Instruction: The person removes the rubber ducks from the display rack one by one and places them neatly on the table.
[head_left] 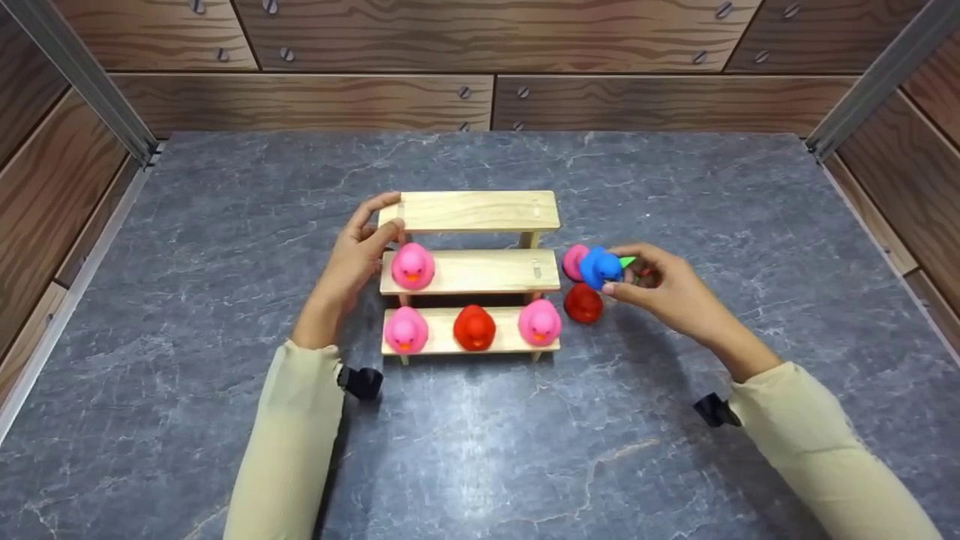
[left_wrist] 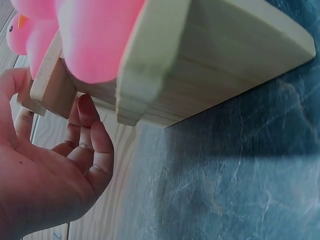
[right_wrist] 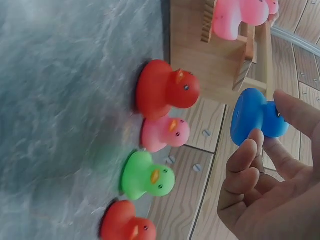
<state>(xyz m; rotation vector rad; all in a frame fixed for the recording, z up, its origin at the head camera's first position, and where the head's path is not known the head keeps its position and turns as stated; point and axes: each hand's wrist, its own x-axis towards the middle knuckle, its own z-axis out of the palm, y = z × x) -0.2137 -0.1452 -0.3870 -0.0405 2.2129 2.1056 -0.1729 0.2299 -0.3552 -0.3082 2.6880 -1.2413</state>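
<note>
Looking in remotely, I see grey tabletop [head_left: 757, 225] stretching past the right hand [head_left: 667, 289] to the plank walls [head_left: 510, 37], while the left hand [head_left: 352, 259] pinches its end of the top board [head_left: 465, 212] between thumb and forefinger. Just off the wooden stand's [head_left: 480, 274] edge on the right hand's side, that hand pinches a smooth blue duck [head_left: 598, 268], held above the tabletop near red, pink and green ducks [right_wrist: 145, 176]. Between the hands, I find the stand carrying one pink duck [head_left: 412, 266] on its middle board [head_left: 499, 270], beside the left hand, and pink, red, pink along the lowest board [head_left: 439, 332].
</note>
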